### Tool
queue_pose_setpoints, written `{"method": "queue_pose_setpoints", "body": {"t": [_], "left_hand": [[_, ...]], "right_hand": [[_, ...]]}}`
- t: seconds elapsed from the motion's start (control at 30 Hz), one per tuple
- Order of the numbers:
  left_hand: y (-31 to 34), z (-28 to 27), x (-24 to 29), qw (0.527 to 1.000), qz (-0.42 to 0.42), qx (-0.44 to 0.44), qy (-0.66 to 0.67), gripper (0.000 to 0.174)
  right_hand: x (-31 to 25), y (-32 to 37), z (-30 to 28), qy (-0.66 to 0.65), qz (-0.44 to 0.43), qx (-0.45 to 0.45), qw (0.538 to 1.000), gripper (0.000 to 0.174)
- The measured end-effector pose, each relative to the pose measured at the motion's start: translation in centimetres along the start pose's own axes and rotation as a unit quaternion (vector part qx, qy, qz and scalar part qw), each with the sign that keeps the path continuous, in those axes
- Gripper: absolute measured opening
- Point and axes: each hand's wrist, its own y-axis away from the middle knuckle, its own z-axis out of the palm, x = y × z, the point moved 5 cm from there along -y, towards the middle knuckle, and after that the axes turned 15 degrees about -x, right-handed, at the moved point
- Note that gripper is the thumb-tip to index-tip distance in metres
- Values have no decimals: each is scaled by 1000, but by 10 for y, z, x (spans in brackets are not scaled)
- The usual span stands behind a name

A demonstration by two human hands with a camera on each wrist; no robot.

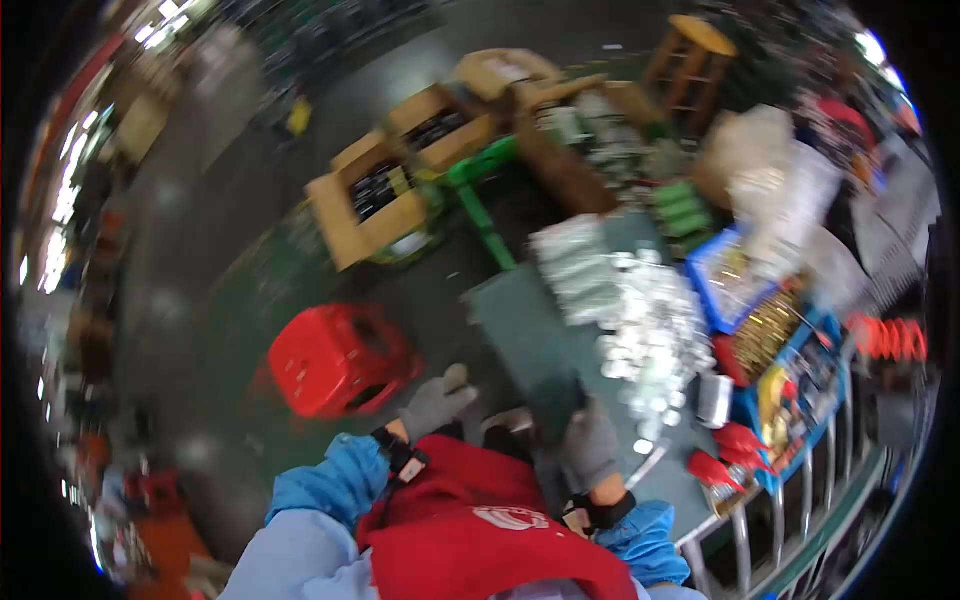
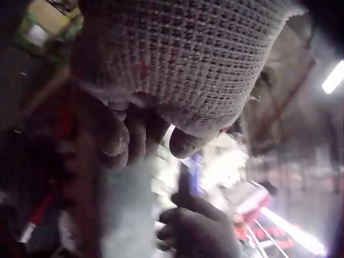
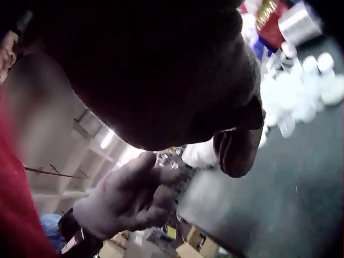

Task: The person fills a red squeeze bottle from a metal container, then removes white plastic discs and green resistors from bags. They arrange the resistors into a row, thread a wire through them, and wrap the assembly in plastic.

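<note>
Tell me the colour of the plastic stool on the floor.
Red; the stool shows best in the head view.

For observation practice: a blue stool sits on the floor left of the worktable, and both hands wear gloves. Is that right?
Not quite: the head view shows the stool is red, not blue. It is on the floor left of the worktable; left hand and right hand wear gloves.

In the head view, a heap of small pieces (image 1: 655, 330) is spread on the worktop (image 1: 520, 325), right of centre. A tray (image 1: 705, 290) is set at the heap's right. Open boxes (image 1: 335, 215) are placed at upper centre, and a stool (image 1: 320, 365) is stood on the floor (image 1: 240, 270), left of the worktop.
</note>
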Motion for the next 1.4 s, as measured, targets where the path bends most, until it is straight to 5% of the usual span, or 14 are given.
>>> {"method": "queue_pose_setpoints", "body": {"t": [0.13, 0.3, 0.4, 0.53, 0.7, 0.9, 0.93, 1.0, 1.03, 1.1, 1.17, 1.23, 1.3, 1.4], "left_hand": [[73, -94, -166, 935, -191, 210, -211, 38], [95, -199, -276, 843, -382, 279, -256, 46], [45, -224, -299, 761, -153, 201, -598, 53], [-44, -258, -315, 661, -171, 7, -730, 53], [-120, -310, -359, 666, -308, -153, -662, 62], [-121, -243, -348, 621, -302, -198, -696, 61], [-130, -222, -373, 600, -310, -238, -698, 64], [-143, -167, -448, 609, -88, -127, -778, 41], [-164, -141, -546, 564, -150, -260, -769, 30], [-119, -40, -445, 667, -87, -288, -681, 30], [-84, 36, -394, 711, -13, -335, -618, 31], [-44, 98, -333, 726, 73, -394, -559, 32], [-25, 124, -250, 723, 114, -429, -529, 33], [-27, 103, -80, 712, -14, -446, -542, 37]], "right_hand": [[7, -2, 33, 1, -29, 81, 996, 39], [-12, -2, 42, 140, 4, 178, 974, 36], [-32, 0, 47, 216, 24, 215, 952, 36], [-35, -3, 53, 295, 19, 258, 920, 35], [-8, -1, 61, 428, 15, 261, 865, 35], [-37, -6, 61, 383, -3, 257, 887, 33], [-38, -4, 60, 380, 1, 252, 890, 32], [-45, -6, 54, 311, 6, 272, 910, 31], [-47, -5, 53, 292, 5, 272, 917, 30], [-43, -4, 50, 241, -10, 269, 932, 30], [-35, -3, 48, 215, -10, 275, 937, 34], [-29, -2, 46, 184, 69, 208, 958, 40], [-26, 4, 39, 166, 14, 194, 967, 41], [-24, 8, 26, 122, -39, 200, 971, 40]]}}
